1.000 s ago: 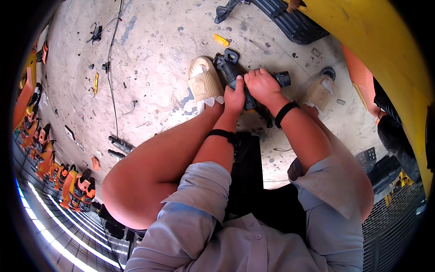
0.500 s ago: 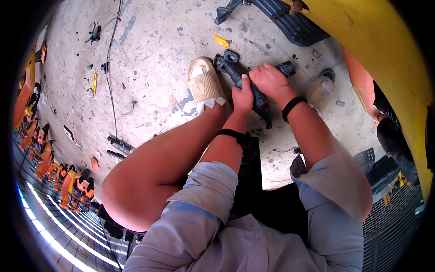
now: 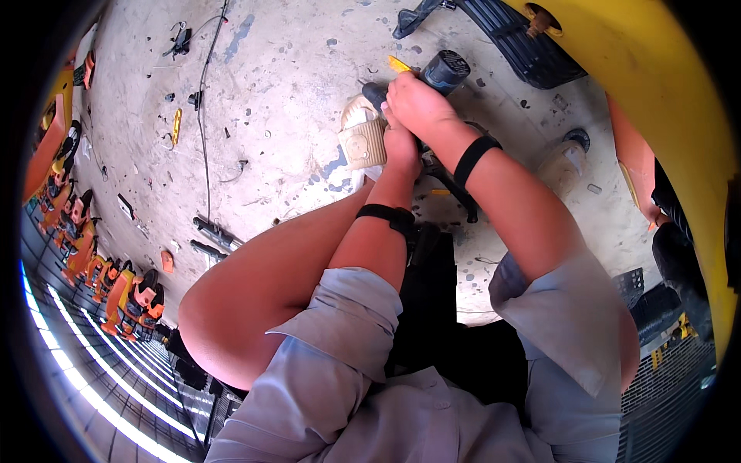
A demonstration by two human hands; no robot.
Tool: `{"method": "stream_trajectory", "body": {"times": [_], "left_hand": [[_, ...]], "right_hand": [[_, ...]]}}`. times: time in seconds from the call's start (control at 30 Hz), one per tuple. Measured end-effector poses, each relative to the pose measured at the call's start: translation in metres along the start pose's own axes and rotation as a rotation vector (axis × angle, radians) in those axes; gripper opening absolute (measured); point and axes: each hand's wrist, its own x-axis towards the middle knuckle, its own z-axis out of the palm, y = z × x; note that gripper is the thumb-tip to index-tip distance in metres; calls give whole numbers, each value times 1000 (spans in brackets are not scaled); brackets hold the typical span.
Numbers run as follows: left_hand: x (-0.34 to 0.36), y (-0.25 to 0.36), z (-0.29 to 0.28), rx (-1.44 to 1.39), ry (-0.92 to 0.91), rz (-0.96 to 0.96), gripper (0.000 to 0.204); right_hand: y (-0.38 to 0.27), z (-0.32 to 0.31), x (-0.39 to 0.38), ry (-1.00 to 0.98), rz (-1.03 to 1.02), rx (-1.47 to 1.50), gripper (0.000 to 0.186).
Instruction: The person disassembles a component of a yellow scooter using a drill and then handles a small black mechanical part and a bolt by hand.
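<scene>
I sit on a concrete floor (image 3: 285,92) with my left knee raised and my beige shoe (image 3: 363,139) planted ahead. A black power tool (image 3: 446,71) lies just beyond the shoe. My right hand (image 3: 417,104) is closed over the top of the tool's body. My left hand (image 3: 401,147) sits under it, against the tool beside the shoe; its fingers are mostly hidden. Both wrists wear black bands. A small yellow piece (image 3: 399,64) lies on the floor by the tool.
A large yellow machine body (image 3: 656,85) with a black ribbed step (image 3: 517,38) curves along the right. A translucent bottle (image 3: 559,163) stands to the right. A cable (image 3: 204,100), black rods (image 3: 216,231) and small parts lie left. Orange tools (image 3: 116,293) line the left edge.
Both hands and the tool have shifted up and forward past the shoe; my right hand now covers the tool from above, with the left hand tucked under it.
</scene>
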Motion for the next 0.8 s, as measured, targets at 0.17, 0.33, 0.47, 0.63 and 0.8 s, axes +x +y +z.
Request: {"method": "stream_trajectory", "body": {"times": [0.17, 0.33, 0.47, 0.63, 0.8], "left_hand": [[-52, -39, 48, 33, 43, 16, 94], [-65, -62, 54, 89, 9, -103, 88], [-61, -59, 44, 60, 39, -178, 84], [-67, -57, 37, 274, 37, -40, 83], [-78, -64, 19, 455, 113, 4, 86]], "right_hand": [[19, 7, -76, -30, 35, 28, 19], [12, -5, -115, -57, -1, -68, 19], [-6, -11, -111, -181, 90, 70, 20], [-26, 4, -121, -194, 321, 259, 16], [-48, 10, -132, -121, 296, 335, 18]]}}
